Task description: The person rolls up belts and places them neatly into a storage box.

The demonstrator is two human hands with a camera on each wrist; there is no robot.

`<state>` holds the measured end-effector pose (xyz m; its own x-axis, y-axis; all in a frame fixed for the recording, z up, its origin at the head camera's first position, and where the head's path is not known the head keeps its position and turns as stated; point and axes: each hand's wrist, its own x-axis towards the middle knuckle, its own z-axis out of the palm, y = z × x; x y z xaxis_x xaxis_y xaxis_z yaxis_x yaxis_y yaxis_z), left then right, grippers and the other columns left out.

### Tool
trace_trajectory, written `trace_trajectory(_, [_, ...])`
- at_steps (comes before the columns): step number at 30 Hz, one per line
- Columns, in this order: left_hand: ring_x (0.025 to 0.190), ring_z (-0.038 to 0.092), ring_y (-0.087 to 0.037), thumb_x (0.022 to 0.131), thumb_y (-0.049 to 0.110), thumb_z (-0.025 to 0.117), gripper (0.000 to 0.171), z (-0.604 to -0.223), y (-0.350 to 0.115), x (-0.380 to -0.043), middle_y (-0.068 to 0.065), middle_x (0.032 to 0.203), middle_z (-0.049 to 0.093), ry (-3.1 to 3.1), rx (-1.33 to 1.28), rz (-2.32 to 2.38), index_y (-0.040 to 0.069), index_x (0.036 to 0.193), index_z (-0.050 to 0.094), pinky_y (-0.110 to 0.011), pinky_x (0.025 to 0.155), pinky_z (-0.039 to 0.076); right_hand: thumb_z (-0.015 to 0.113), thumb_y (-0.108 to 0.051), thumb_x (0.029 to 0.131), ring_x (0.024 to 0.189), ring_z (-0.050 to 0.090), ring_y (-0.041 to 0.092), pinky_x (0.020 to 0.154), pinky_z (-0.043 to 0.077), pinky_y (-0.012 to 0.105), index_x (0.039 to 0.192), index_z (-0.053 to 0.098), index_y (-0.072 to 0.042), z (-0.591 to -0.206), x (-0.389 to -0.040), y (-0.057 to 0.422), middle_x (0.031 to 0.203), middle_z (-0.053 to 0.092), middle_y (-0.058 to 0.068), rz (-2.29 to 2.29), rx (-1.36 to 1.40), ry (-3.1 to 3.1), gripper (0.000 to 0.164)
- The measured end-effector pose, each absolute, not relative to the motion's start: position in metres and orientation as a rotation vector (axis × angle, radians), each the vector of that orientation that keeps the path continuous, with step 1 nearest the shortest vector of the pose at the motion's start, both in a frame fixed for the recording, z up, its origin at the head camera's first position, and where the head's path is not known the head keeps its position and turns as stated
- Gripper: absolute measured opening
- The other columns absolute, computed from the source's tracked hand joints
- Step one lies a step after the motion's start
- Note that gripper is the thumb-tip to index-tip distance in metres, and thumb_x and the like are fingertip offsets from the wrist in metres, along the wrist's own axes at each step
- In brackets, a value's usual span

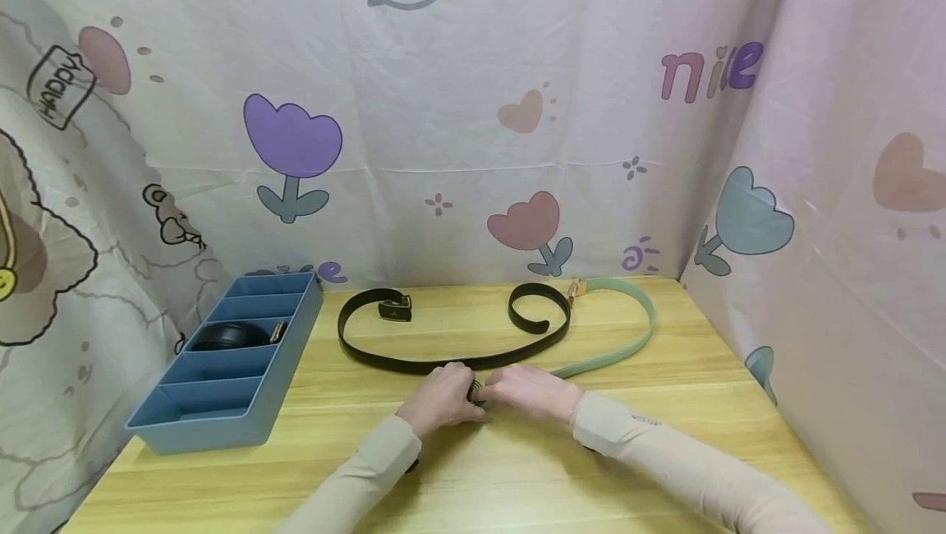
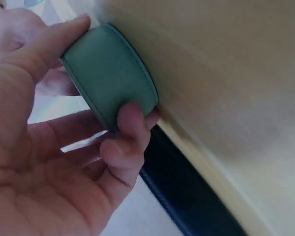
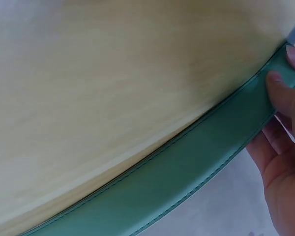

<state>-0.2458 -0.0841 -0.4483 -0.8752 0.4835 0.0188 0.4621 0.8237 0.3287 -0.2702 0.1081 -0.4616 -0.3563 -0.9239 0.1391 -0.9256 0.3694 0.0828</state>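
Observation:
A green belt (image 1: 641, 329) stands on its edge on the table, its far end curving round to a gold-toned buckle (image 1: 578, 288). At its near end the strap is wound into a small roll (image 2: 108, 73). My left hand (image 1: 446, 398) holds this roll, thumb at one side and fingers curled at the other. Close beside it, my right hand (image 1: 528, 390) pinches the green strap between thumb and fingers, as the right wrist view shows. Just beyond both hands runs a black belt (image 1: 443, 366), also on edge, its tip curled at the right and its buckle (image 1: 395, 308) at the left.
A blue divided tray (image 1: 277, 390) stands at the left of the table. One of its compartments holds a rolled black belt (image 1: 232, 336) with a metal buckle. Patterned curtains (image 1: 443, 148) enclose the back and both sides of the wooden table (image 1: 502, 485).

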Motion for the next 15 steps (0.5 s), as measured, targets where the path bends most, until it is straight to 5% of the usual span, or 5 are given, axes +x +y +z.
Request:
trace_trajectory(9, [0.076, 0.049, -0.008, 0.069, 0.027, 0.087, 0.03, -0.45, -0.089, -0.254, 0.008, 0.084, 0.055, 2.81, 0.943, 0.499, 0.021, 0.09, 0.065, -0.025, 0.07, 0.044, 0.061, -0.008, 0.094, 0.104, 0.065, 0.005, 0.086, 0.05, 0.016, 0.13, 0.063, -0.022, -0.459, -0.274, 0.12, 0.123, 0.067, -0.005, 0.082, 1.701, -2.504, 0.038])
trace_trajectory(15, [0.071, 0.048, -0.011, 0.069, 0.052, 0.083, 0.045, -0.452, -0.085, -0.247, 0.004, 0.083, 0.056, 2.879, 0.779, 0.538, 0.015, 0.083, 0.062, -0.027, 0.064, 0.043, 0.064, 0.0, 0.089, 0.077, 0.054, -0.006, 0.07, 0.044, 0.007, 0.127, 0.065, -0.025, -0.462, -0.273, 0.118, 0.099, 0.07, -0.01, 0.116, 1.675, -2.531, 0.046])
